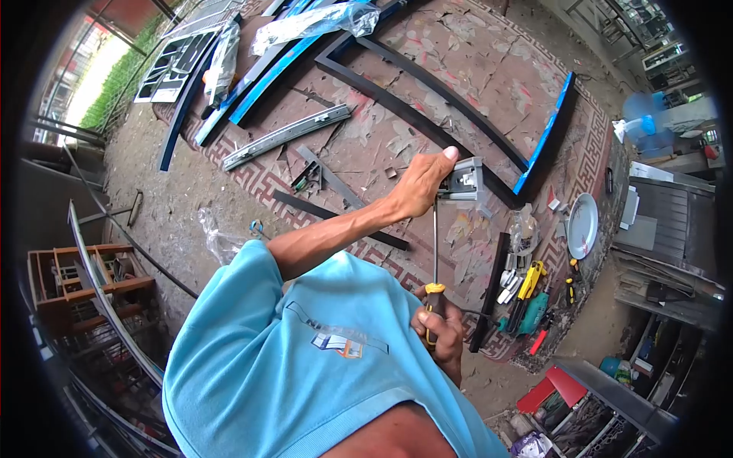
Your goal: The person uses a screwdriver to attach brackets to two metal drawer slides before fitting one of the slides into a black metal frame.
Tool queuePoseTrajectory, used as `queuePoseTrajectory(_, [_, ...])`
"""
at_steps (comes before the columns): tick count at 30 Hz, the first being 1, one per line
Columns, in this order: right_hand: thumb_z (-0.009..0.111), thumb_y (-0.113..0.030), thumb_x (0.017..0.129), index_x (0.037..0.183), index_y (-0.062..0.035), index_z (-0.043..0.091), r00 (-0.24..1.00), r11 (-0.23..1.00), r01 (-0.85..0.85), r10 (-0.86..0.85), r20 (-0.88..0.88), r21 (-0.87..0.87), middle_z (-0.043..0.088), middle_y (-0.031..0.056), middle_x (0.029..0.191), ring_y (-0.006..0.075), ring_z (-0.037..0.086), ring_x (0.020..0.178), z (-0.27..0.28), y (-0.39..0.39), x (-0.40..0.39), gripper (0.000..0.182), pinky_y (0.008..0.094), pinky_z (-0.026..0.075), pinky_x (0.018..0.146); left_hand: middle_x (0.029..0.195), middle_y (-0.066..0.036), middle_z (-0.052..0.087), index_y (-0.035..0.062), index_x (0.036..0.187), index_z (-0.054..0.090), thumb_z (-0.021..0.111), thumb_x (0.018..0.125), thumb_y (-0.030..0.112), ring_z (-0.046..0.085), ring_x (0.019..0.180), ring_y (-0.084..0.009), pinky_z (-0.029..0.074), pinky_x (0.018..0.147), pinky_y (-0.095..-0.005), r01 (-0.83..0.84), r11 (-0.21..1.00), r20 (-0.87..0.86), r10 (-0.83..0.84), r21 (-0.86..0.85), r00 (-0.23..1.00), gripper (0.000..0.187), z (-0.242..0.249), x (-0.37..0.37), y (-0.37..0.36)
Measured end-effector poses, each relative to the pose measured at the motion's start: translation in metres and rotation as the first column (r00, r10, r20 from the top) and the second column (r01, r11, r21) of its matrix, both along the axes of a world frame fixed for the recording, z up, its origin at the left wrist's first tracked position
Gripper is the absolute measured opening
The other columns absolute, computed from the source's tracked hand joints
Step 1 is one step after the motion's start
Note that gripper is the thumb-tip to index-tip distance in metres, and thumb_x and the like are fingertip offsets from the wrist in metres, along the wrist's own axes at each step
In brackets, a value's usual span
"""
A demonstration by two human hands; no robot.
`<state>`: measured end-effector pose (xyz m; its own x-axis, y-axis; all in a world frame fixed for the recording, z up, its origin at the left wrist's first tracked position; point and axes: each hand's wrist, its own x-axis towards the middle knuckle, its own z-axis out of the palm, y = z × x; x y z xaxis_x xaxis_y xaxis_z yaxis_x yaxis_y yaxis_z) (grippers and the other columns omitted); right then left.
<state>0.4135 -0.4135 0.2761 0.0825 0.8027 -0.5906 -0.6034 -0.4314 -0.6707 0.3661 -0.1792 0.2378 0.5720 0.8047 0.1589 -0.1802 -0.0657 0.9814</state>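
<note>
My left hand [420, 183] reaches out across the middle of the view, its fingers closed round a short metal profile [466, 183], grey with an open hollow end. Nearer my body, my right hand [447, 332] grips a screwdriver [435, 294] by its yellow and black handle. The long shaft points away from me, and its tip meets the underside of the left hand and profile; the exact contact is hidden. Beyond them lies a dark rectangular frame [427, 122] on the patterned carpet [412, 141], with a blue-filmed bar [546, 137] at its right end.
Left of my hands lie a silver rail [286, 137] and a dark strip [343, 221]. At right are a yellow-handled tool [532, 280], a teal power tool [534, 313] and a pale plate [582, 225]. Plastic-wrapped profiles [305, 30] lie at the far left.
</note>
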Motion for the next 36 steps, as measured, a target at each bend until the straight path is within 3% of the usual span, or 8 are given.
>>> queuePoseTrajectory(19, [0.055,-0.015,0.074,0.11,0.003,0.052,0.979,0.996,-0.077,0.086,0.185,-0.052,0.049,0.0002,0.059,0.0054,0.04,0.046,0.01,-0.006,0.005,0.04,0.0222,0.033,0.043,0.06,-0.002,0.044,0.0007,0.073,0.048,0.022,0.097,0.046,0.035,0.058,-0.0103,0.03,0.053,-0.0301,0.076,0.996,-0.126,-0.071,0.038,0.989,0.058,-0.001,-0.011,-0.006])
queuePoseTrajectory(23, [0.056,-0.015,0.074,0.109,0.0033,0.054,0.958,0.996,-0.088,0.087,0.274,-0.008,0.051,0.001,0.061,0.0096,0.045,0.048,-0.004,-0.011,0.003,0.04,0.0242,0.036,0.045,0.052,-0.005,0.027,-0.001,0.062,0.036,0.028,0.097,0.045,0.026,0.052,-0.0125,0.025,0.047,-0.0353,-0.045,0.999,0.005,0.045,0.028,0.999,0.059,0.001,-0.007,-0.008])
queuePoseTrajectory(25, [0.06,-0.017,0.073,0.107,0.0034,0.055,0.767,0.992,-0.125,0.103,0.633,-0.01,0.055,0.007,0.063,0.016,0.051,0.052,-0.015,-0.014,0.002,0.039,0.0289,0.042,0.049,0.052,-0.005,0.027,-0.0013,0.062,0.037,0.028,0.097,0.045,0.026,0.052,-0.0126,0.026,0.047,-0.0355,-0.053,0.998,-0.01,0.053,0.039,0.999,0.059,0.002,-0.004,-0.009])
queuePoseTrajectory(26, [0.063,-0.016,0.074,0.107,0.0032,0.055,0.416,0.993,-0.047,0.121,0.901,-0.111,0.057,0.0141,0.066,0.0199,0.056,0.058,-0.014,-0.008,0.0,0.039,0.0329,0.045,0.055,0.051,-0.006,0.027,-0.002,0.062,0.038,0.029,0.097,0.045,0.026,0.051,-0.0134,0.026,0.047,-0.0363,-0.062,0.997,-0.038,0.064,0.05,0.997,0.059,0.002,0.002,-0.01])
queuePoseTrajectory(32, [0.067,-0.015,0.076,0.113,0.0036,0.054,0.32,1.0,0.006,0.0,0.947,-0.002,0.059,0.0145,0.069,0.0202,0.057,0.06,-0.002,-0.016,0.013,0.043,0.0325,0.047,0.058,0.053,-0.007,0.033,-0.0073,0.073,0.05,0.024,0.096,0.048,0.034,0.053,-0.0145,0.029,0.05,-0.0351,0.006,0.992,-0.084,0.004,0.125,0.996,0.065,0.0,0.023,-0.009])
queuePoseTrajectory(34, [0.069,-0.018,0.077,0.113,0.0039,0.055,0.627,0.999,-0.009,-0.028,0.778,0.044,0.06,0.0095,0.073,0.0183,0.056,0.06,0.0,-0.017,0.01,0.045,0.0295,0.045,0.057,0.053,-0.004,0.034,-0.009,0.082,0.055,0.019,0.095,0.052,0.034,0.054,-0.014,0.028,0.051,-0.0338,0.023,0.999,-0.044,-0.024,-0.025,0.999,0.072,-0.007,0.022,-0.004])
queuePoseTrajectory(35, [0.066,-0.026,0.081,0.116,0.0035,0.054,0.892,0.997,0.071,-0.08,0.444,0.035,0.059,0.0062,0.075,0.0148,0.053,0.061,0.004,-0.018,0.014,0.047,0.0252,0.042,0.057,0.056,-0.002,0.034,-0.0093,0.087,0.057,0.016,0.094,0.056,0.032,0.056,-0.0126,0.027,0.051,-0.0319,0.011,1.0,-0.046,-0.012,-0.018,0.999,0.077,0.003,0.018,-0.002])
queuePoseTrajectory(36, [0.059,-0.029,0.086,0.121,0.0026,0.049,0.963,0.933,0.261,-0.27,0.002,0.247,0.057,0.0114,0.086,0.0138,0.05,0.06,-0.008,-0.019,0.016,0.048,0.0225,0.04,0.054,0.056,-0.002,0.034,-0.0093,0.087,0.057,0.016,0.094,0.056,0.032,0.056,-0.0126,0.027,0.051,-0.0319,0.009,1.0,-0.055,-0.01,-0.015,0.998,0.077,0.0,0.017,0.002])
